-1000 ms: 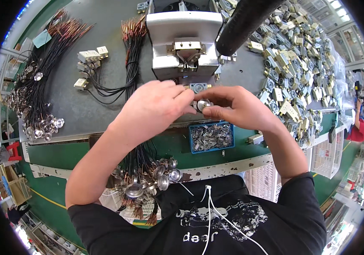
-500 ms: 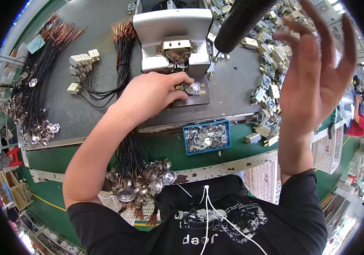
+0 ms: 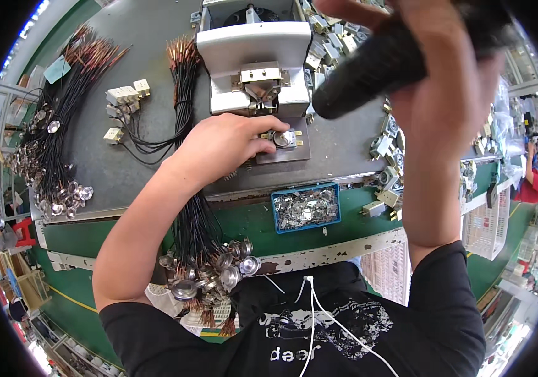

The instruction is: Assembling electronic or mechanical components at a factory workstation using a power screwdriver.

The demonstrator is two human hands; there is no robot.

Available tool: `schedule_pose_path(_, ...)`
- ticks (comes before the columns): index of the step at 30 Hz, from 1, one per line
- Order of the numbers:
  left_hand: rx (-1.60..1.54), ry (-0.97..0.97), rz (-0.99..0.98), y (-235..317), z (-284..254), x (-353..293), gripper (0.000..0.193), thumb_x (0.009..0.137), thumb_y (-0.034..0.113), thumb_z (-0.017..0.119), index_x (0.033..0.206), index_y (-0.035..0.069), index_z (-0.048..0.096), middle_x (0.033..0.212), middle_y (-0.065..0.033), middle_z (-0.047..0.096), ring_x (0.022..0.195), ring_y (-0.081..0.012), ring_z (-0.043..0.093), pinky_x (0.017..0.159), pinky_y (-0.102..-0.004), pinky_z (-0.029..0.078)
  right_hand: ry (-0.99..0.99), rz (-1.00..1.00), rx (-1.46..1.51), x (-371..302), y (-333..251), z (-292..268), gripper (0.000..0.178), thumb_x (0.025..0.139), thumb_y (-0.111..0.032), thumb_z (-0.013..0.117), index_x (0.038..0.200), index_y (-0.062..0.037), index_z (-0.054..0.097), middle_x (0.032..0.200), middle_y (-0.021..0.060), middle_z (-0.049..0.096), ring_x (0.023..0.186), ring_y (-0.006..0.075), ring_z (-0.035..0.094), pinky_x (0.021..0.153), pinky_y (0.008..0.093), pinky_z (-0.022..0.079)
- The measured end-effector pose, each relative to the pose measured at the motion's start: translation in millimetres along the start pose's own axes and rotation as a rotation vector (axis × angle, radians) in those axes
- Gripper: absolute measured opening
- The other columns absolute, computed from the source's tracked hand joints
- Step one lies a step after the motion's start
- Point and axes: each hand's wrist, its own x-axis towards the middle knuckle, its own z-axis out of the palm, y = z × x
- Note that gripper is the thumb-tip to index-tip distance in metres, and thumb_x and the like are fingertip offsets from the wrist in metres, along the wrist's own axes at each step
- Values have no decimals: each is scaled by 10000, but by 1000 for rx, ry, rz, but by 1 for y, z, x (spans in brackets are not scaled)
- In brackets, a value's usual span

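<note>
Two bare hands are at work in the head view, either side of a silver bench machine (image 3: 253, 47). The left hand (image 3: 231, 141) has thumb and forefinger pinched on a small metal part (image 3: 285, 139) with a round cap, which sits on a flat metal plate (image 3: 289, 155) right in front of the machine's lower mouth, just short of the housing. The right hand (image 3: 445, 94) is up at the black handle (image 3: 363, 72), fingers bent about it; it is blurred, and I cannot tell whether they have closed. The handle's rounded end sticks out over the table, to the right of the machine.

Open grey tabletop (image 3: 341, 147) runs from the plate across to the loose pale connectors (image 3: 385, 147), giving space on that side. The left is tighter: a bundle of black cables (image 3: 184, 116) stands close to the machine, passes behind the left forearm and spills over the table's near edge, its metal cups (image 3: 184, 289) hanging near the person's black shirt (image 3: 237, 352). White connectors (image 3: 124, 95) lie left of it, with grey surface between them and a second cable bundle (image 3: 43, 138). A blue tray (image 3: 307, 227) of small metal bits sits just on the person's side of the table's edge
</note>
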Motion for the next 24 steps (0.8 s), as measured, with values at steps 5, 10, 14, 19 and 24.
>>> schedule_pose_path(5,91,-4,3,2,0,-4,367,953,311,676,1312,237,658,984,-119,749,944,-333,703,799,-445,539,107,170,136,-5,-31,27,106,927,-41,729,995,18,672,693,53,664,564,124,628,519,258,492)
schedule_pose_path(10,113,-26,-9,5,2,-5,365,964,335,660,1311,225,642,977,-114,744,948,-323,707,802,-444,551,169,289,259,-2,-40,46,115,909,-41,747,969,4,660,647,34,650,488,112,608,441,240,469)
schedule_pose_path(14,90,-25,-1,3,3,-4,356,970,334,651,1308,223,633,988,-115,746,953,-326,710,809,-450,556,208,265,296,-5,-37,56,127,895,-2,741,992,2,659,686,53,666,518,122,627,467,248,489)
schedule_pose_path(19,76,-49,-8,4,0,-5,348,981,340,635,1312,232,626,1001,-114,747,962,-327,710,818,-456,557,236,208,248,-5,-27,63,157,878,19,751,995,-8,650,779,62,693,602,117,655,530,251,519)
schedule_pose_path(24,83,-15,28,2,3,-2,347,969,335,643,1295,216,637,976,-115,748,945,-324,719,801,-459,564,138,-213,654,19,35,81,236,855,44,765,1030,-12,616,820,68,703,638,119,663,564,254,526)
